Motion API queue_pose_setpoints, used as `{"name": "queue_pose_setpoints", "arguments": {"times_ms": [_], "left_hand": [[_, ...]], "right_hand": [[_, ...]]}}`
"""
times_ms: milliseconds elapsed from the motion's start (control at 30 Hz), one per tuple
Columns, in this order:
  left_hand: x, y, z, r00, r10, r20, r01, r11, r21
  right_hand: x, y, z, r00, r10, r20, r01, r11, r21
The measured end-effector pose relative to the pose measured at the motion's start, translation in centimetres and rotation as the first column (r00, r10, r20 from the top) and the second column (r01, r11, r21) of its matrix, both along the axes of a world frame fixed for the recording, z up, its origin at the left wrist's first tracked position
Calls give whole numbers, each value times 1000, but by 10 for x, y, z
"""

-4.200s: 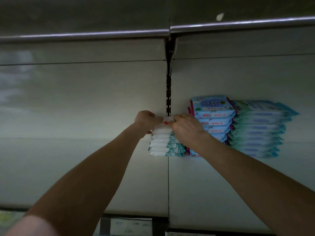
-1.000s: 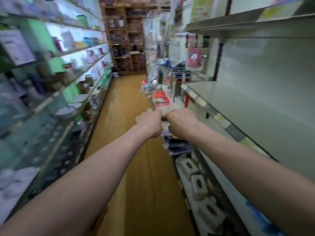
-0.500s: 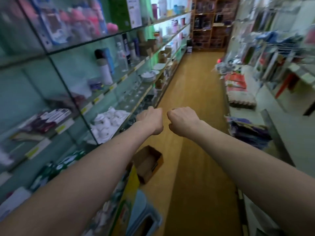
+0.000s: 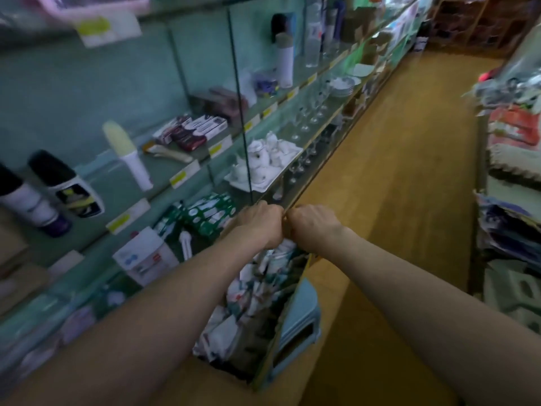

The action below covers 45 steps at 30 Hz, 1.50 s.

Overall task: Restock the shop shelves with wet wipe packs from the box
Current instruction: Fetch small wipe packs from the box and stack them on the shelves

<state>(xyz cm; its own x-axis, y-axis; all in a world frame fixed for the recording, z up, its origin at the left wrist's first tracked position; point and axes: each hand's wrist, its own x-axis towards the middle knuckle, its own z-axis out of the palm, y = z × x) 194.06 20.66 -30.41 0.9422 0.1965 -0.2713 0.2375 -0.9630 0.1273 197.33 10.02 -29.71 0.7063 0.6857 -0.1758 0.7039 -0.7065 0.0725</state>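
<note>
An open cardboard box (image 4: 279, 329) stands low in front of me, filled with several white and green wet wipe packs (image 4: 248, 300). My left hand (image 4: 259, 222) and my right hand (image 4: 311, 225) are held side by side, knuckles touching, just above the far end of the box. On both hands the fingers are curled into fists and point away from me. I see no pack in either one. The shelf with the stacked wipes is out of view.
The box rests on a light blue plastic stool (image 4: 303, 315). To the left run glass shelves (image 4: 263, 121) with bottles, a white tea set (image 4: 263, 162) and glasses. A wooden floor aisle (image 4: 395, 171) stretches ahead. Cluttered shelves (image 4: 512, 159) line the right side.
My view has swung from the wipes shelf, round along the aisle, down to the box by the glass shelves. Both fists stayed together, empty, and now hang over the box.
</note>
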Motion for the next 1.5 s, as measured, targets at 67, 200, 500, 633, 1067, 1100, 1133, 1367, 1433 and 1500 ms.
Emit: {"name": "queue_pose_setpoints", "arguments": {"times_ms": [67, 200, 500, 633, 1067, 1100, 1133, 1367, 1433, 1500], "left_hand": [[-9, 20, -17, 1000, 24, -13, -24, 1000, -8], [-23, 54, -57, 991, 94, -99, -99, 994, -43], [-51, 88, -167, 924, 238, -300, -289, 948, -138], [-62, 95, -215, 885, 304, -352, -385, 904, -188], [-48, 80, -273, 842, 334, -424, -469, 842, -267], [-46, 78, -274, 840, 341, -421, -484, 822, -299], [-46, 77, -277, 834, 354, -424, -511, 786, -348], [-40, 76, -270, 627, 530, -571, -739, 172, -651], [-38, 77, -267, 585, 509, -631, -743, 24, -669], [-39, 78, -268, 562, 506, -654, -734, -60, -676]], "right_hand": [[-2, 20, -18, 999, 44, -19, -45, 999, -15], [-2, 50, -60, 989, 109, -101, -115, 992, -47], [-11, 77, -170, 936, 185, -298, -243, 955, -169], [-19, 84, -212, 915, 212, -344, -294, 933, -208], [-9, 74, -261, 915, 99, -391, -288, 838, -463], [-8, 73, -263, 914, 88, -396, -280, 843, -460], [-8, 72, -265, 913, 81, -401, -275, 847, -455], [28, 68, -255, 872, 23, -488, -119, 979, -167], [39, 70, -250, 767, -68, -638, 95, 995, 7], [44, 73, -244, 591, -134, -795, 352, 930, 104]]}}
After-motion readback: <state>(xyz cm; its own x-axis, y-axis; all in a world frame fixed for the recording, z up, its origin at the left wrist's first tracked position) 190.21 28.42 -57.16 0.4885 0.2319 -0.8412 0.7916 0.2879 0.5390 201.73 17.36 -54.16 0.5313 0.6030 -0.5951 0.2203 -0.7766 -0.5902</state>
